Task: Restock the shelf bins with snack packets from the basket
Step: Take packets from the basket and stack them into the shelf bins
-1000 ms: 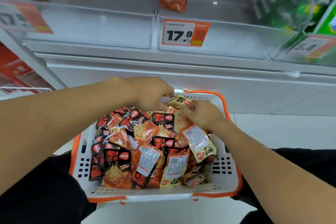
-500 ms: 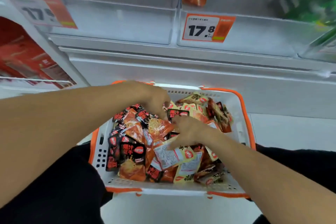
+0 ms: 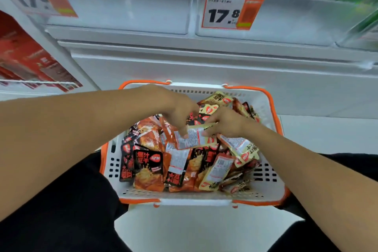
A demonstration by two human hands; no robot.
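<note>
Seemingly both the left hand (image 3: 180,112) and right hand (image 3: 227,122) pinch one yellow packet (image 3: 194,138) at frame centre, so loose neighbours could spill over the basket (image 3: 272,186) rim when it lifts.

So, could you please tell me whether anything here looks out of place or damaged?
Nothing stands out. The snack packets lie jumbled inside the white plastic basket with orange rim, none spilled outside. Both hands hold one pale yellow packet above the pile.
</note>
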